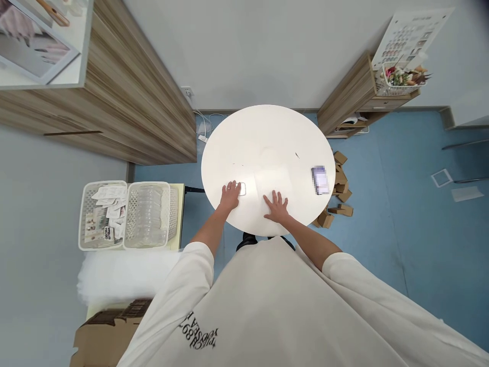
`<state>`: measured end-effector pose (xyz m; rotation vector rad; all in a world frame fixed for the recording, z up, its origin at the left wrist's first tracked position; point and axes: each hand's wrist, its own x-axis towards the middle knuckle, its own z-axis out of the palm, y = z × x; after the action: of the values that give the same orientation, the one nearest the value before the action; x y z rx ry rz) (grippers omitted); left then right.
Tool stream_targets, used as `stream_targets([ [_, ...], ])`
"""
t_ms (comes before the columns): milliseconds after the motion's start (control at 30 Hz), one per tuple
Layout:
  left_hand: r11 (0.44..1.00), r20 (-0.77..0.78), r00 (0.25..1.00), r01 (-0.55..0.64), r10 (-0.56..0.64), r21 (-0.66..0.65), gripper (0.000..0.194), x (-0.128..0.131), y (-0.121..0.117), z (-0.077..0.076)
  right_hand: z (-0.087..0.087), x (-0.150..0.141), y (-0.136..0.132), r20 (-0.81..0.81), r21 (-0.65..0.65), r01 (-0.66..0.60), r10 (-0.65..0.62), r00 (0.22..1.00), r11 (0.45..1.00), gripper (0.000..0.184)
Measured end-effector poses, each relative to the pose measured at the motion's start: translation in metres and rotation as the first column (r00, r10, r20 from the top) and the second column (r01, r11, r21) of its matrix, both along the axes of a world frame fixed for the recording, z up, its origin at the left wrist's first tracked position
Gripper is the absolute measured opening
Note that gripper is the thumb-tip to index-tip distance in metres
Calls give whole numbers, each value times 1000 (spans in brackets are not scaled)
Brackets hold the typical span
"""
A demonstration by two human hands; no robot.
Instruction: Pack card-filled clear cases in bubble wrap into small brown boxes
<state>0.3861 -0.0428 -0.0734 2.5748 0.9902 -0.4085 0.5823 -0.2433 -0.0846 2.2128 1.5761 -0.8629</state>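
A round white table (263, 122) stands in front of me. My left hand (229, 196) lies on its left part, fingers stretched out and partly covering a small white rectangle with a dark outline (243, 189). What this rectangle is, I cannot make out. Near the front edge, my right hand (277, 208) rests with its fingers spread, holding nothing. Just beyond it, a faint pale rectangular sheet (273, 178) seems to lie on the tabletop. A blurred purple and white item (320, 180) sits near the right edge, apart from both hands.
To the left, a white basket of packets (102, 214) adjoins a basket of clear plastic pieces (147, 216). Cardboard boxes (340, 183) lie on the floor at right. Wooden cabinets (141, 76) and a shelf unit (349, 94) flank the table; the wall (244, 51) is behind it.
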Motion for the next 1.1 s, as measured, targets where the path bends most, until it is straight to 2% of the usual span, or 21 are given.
stream_targets([
  [200, 999, 21, 999, -27, 26, 32, 72, 6, 0, 0, 0, -4, 1, 2, 3, 34, -34, 999, 999, 118],
  [367, 987, 111, 981, -159, 157, 8, 63, 28, -12, 14, 4, -2, -5, -29, 89, 64, -62, 998, 994, 109],
  [433, 986, 219, 961, -163, 168, -40, 65, 45, -25, 21, 7, 2, -12, -46, 142, 52, -46, 998, 988, 99],
  [567, 981, 381, 917, -51, 121, -189, 71, 86, -62, 29, 14, 21, -36, -44, 243, 82, -74, 996, 966, 75],
  [667, 949, 361, 926, 9, 111, -315, 72, 109, -92, 23, 16, 41, -58, -42, 265, 145, -139, 989, 953, 56],
  [733, 941, 317, 944, 27, 87, -338, 72, 118, -107, 16, 17, 53, -72, -56, 256, 160, -151, 987, 953, 45],
  [800, 950, 283, 958, 53, 37, -307, 71, 122, -117, 8, 17, 62, -84, -77, 238, 144, -129, 989, 961, 39],
  [900, 970, 249, 968, 86, -28, -228, 70, 124, -127, 1, 17, 71, -97, -123, 205, 67, -42, 991, 977, 40],
  [1100, 987, 213, 975, 98, -69, -129, 68, 120, -139, 0, 14, 75, -105, -141, 177, -83, 109, 984, 981, 51],
])
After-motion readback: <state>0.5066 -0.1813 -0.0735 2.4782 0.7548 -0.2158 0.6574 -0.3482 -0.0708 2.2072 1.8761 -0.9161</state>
